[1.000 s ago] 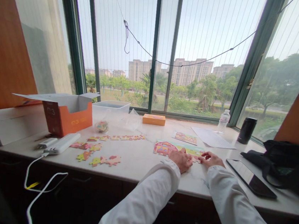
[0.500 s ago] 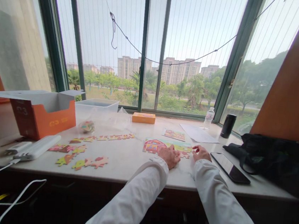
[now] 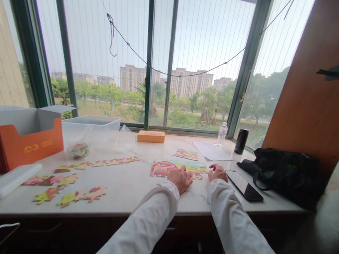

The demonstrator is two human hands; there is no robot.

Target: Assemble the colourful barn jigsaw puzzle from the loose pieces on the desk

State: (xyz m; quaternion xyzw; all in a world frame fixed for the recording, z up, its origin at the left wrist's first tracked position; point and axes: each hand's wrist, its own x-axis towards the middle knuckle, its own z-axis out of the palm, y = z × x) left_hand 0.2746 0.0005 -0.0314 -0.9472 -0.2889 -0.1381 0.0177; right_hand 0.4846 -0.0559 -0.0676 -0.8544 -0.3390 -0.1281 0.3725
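Observation:
A partly joined jigsaw puzzle [image 3: 160, 169] with a red barn lies flat on the counter in front of me. Over its lower middle, my left hand [image 3: 180, 180] has its fingers bent and close together, touching pink pieces [image 3: 197, 175]. Whatever lies under those fingers is hidden. At the puzzle's right end, my right hand [image 3: 218, 173] is loosely curled with its fingers a little apart, and I see nothing between them. A small picture card [image 3: 186, 154] rests just behind the puzzle.
Loose jigsaw pieces [image 3: 96, 193] lie in rows to the left. Beyond them stand an orange box [image 3: 34, 145], a clear plastic tub [image 3: 97, 122] and a yellow box [image 3: 150, 136]. A phone [image 3: 246, 187], a black bag [image 3: 285, 175], a bottle [image 3: 222, 133] and a black can [image 3: 241, 141] are on the right.
The view has turned to the right, so everything sits further left in the picture. Both hands keep nearly the same places at the puzzle.

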